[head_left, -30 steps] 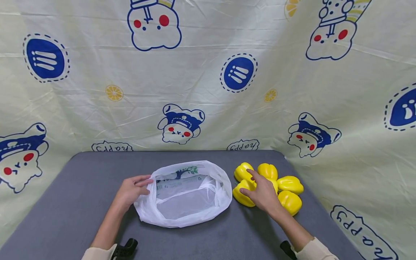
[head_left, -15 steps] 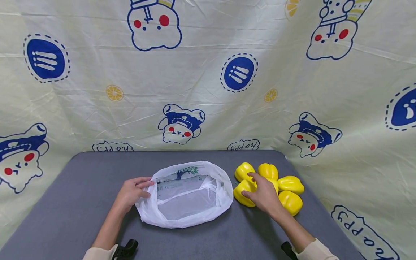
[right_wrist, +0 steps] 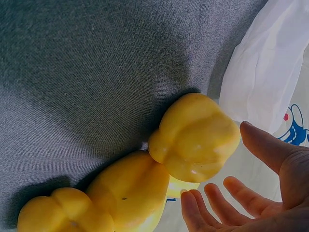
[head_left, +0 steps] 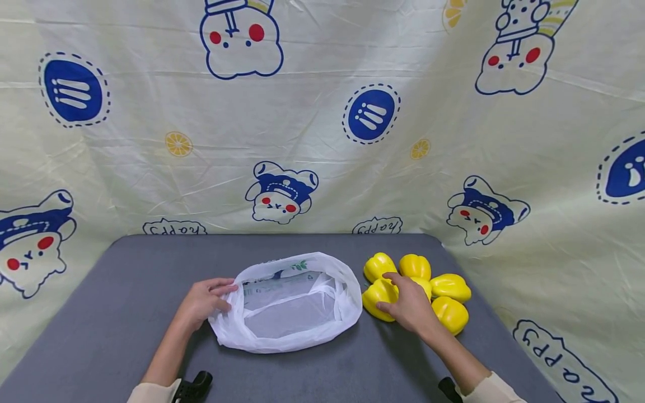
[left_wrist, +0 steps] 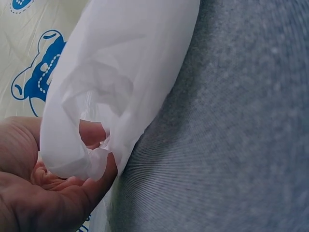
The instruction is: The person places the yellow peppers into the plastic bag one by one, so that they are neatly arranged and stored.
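Peppers, six of them yellow and glossy, sit in a cluster on the right part of the table, to the right of the bag. One, the front-left pepper, lies just beside the bag; whether the two touch I cannot tell. The right hand hovers at the front-left pepper, fingers curved and apart, the thumb parted from them. In the right wrist view the thumb tip comes close to this pepper's edge, though contact is unclear, and another pepper lies up against it. The bag is white, its mouth gaping upward, the rim turned outward, with green leaves printed on the far side. The left hand pinches the bag's left rim, the plastic between thumb and fingers, as the left wrist view shows. Beige sleeves cover the forearms' lower ends, and black straps show beside them. Behind the table hangs a pale curtain printed with upside-down bears, blue badges and orange slices.
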`<state>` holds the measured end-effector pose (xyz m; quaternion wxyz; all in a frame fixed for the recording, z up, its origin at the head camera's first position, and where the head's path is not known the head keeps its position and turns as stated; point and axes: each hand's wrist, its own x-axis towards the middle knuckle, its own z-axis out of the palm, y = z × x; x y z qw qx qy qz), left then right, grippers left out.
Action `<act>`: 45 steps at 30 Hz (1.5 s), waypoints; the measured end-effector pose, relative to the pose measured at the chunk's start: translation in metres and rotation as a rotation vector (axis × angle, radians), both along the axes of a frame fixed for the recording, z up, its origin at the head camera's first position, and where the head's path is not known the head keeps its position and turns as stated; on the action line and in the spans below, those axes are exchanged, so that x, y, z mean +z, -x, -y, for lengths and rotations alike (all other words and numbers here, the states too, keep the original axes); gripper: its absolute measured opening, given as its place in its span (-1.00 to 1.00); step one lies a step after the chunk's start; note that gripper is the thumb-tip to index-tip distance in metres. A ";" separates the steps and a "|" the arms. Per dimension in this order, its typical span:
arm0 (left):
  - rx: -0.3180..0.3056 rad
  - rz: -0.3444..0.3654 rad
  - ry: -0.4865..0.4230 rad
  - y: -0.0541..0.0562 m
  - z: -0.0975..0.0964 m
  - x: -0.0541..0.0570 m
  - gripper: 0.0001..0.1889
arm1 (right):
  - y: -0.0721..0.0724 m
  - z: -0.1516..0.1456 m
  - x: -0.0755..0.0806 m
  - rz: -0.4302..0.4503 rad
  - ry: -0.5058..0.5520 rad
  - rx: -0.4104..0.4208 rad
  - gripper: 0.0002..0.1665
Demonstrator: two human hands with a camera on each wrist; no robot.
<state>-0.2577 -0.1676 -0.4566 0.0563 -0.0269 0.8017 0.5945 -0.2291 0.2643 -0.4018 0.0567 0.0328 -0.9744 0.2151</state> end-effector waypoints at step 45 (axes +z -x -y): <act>-0.023 0.030 -0.030 0.001 0.001 -0.002 -0.27 | 0.005 0.000 -0.003 0.054 -0.039 0.030 -0.17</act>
